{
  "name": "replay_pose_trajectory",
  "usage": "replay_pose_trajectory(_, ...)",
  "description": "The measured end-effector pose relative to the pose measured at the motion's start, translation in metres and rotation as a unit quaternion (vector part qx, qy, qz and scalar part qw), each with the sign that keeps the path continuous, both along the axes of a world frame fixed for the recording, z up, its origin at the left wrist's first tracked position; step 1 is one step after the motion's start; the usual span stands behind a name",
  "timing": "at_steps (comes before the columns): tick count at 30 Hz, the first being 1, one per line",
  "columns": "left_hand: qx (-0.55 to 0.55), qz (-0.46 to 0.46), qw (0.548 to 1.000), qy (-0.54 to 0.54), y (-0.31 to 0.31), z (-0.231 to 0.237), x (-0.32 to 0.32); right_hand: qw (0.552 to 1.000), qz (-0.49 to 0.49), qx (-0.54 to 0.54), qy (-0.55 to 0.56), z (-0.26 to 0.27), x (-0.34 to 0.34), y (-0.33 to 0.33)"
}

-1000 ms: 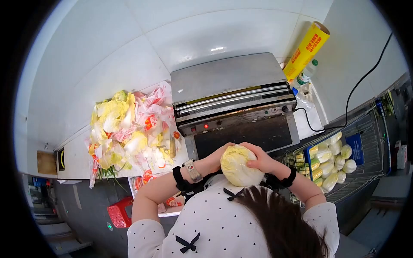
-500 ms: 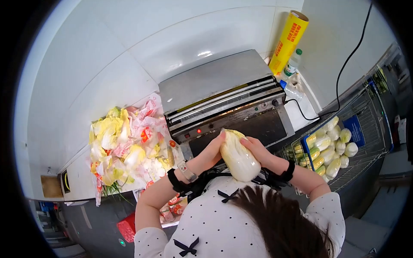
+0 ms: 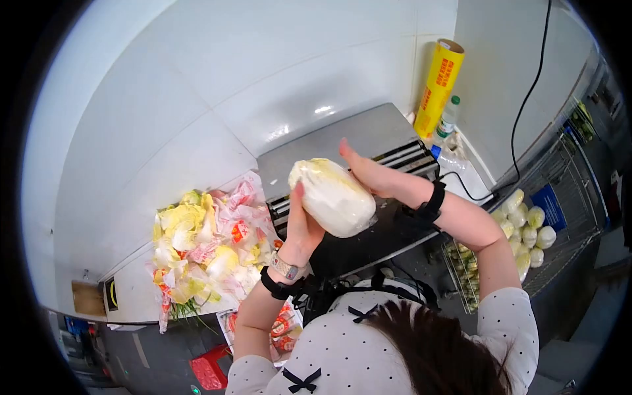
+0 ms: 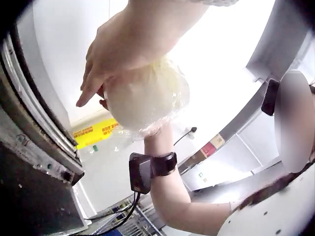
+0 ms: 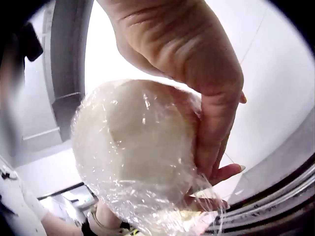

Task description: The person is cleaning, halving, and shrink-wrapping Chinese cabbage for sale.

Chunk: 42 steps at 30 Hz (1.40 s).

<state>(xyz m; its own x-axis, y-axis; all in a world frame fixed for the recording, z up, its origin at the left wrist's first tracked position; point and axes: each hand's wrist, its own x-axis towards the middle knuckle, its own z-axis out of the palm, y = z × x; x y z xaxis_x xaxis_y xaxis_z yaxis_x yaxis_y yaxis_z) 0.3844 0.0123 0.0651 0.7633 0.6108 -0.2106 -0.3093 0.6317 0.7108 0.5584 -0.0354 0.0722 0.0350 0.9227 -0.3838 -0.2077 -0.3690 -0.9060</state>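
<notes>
A napa cabbage (image 3: 334,197) wrapped in clear film is held up between both hands, above the front of the wrapping machine (image 3: 355,138). The left hand (image 3: 303,224) grips its left side, with the thumb laid along the leaves. At its other side the right hand (image 3: 368,172) holds it, thumb raised off the leaves and fingers mostly hidden. In the right wrist view, the right hand's fingers (image 5: 214,132) lie along the cabbage's side, and loose film (image 5: 206,196) bunches by the fingertips. Shiny film wraps the pale cabbage (image 4: 147,96) in the left wrist view as well.
Loose cabbage leaves (image 3: 184,227) and printed wrappers (image 3: 240,197) lie heaped on the left counter. A yellow film roll (image 3: 440,85) and a bottle (image 3: 447,117) stand behind at right. At the right, a wire cart (image 3: 566,237) carries wrapped cabbages (image 3: 526,227). A red stool (image 3: 209,367) stands below.
Both hands have carried the cabbage from near the chest forward and left, over the machine. The cabbage has been turned and tilted. The right thumb has come off it.
</notes>
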Motion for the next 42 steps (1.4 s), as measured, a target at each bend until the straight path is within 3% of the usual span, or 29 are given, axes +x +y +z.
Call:
replay_pose_trajectory(3, -0.081, 0.006, 0.992, -0.101, 0.014, 0.030, -0.010, 0.994, -0.021, -0.003, 0.108, 0.059, -0.006, -0.007)
replay_pose_trajectory(6, -0.063, 0.058, 0.987, -0.139, 0.030, 0.041, -0.026, 0.973, 0.007, 0.163, 0.161, 0.098, 0.000, -0.034)
replay_pose_trajectory(7, -0.063, 0.062, 0.983, -0.159, 0.034, 0.044, -0.033, 0.967, -0.060, 0.234, 0.077, 0.099, -0.009, -0.037)
replay_pose_trajectory(9, -0.093, 0.119, 0.977, -0.148, 0.030, 0.060, -0.042, 0.903, -0.195, 0.372, -0.084, 0.092, -0.033, -0.050)
replay_pose_trajectory(11, -0.091, 0.163, 0.971, -0.149, 0.025, 0.067, -0.050, 0.831, -0.226, 0.422, -0.284, 0.073, -0.063, -0.065)
replay_pose_trajectory(13, -0.057, 0.197, 0.965, -0.163, 0.021, 0.068, -0.055, 0.733, -0.241, 0.518, -0.370, 0.069, -0.095, -0.061)
replay_pose_trajectory(15, -0.021, 0.249, 0.952, -0.176, 0.013, 0.072, -0.059, 0.725, -0.257, 0.513, -0.381, 0.069, -0.119, -0.053)
replay_pose_trajectory(20, 0.064, 0.362, 0.907, -0.204, -0.006, 0.080, -0.072, 0.812, -0.244, 0.473, -0.239, 0.063, -0.149, -0.032)
replay_pose_trajectory(28, 0.160, 0.397, 0.851, -0.304, -0.025, 0.089, -0.084, 0.827, -0.194, 0.494, -0.187, 0.065, -0.166, -0.030)
replay_pose_trajectory(31, 0.177, 0.453, 0.826, -0.283, -0.032, 0.085, -0.088, 0.854, -0.180, 0.480, -0.090, 0.062, -0.169, -0.035)
replay_pose_trajectory(34, 0.172, 0.540, 0.800, -0.198, -0.044, 0.091, -0.079, 0.876, -0.182, 0.447, -0.022, 0.064, -0.175, -0.037)
replay_pose_trajectory(36, 0.168, 0.591, 0.776, -0.140, -0.052, 0.099, -0.071, 0.892, -0.134, 0.432, 0.019, 0.060, -0.173, -0.037)
replay_pose_trajectory(38, 0.163, 0.586, 0.778, -0.157, -0.052, 0.095, -0.074, 0.904, -0.082, 0.415, 0.060, 0.057, -0.167, -0.038)
replay_pose_trajectory(40, 0.155, 0.524, 0.800, -0.248, -0.044, 0.082, -0.090, 0.913, -0.026, 0.394, 0.100, 0.057, -0.161, -0.040)
replay_pose_trajectory(42, 0.142, 0.510, 0.806, -0.263, -0.042, 0.081, -0.092, 0.926, -0.018, 0.361, 0.110, 0.059, -0.155, -0.046)
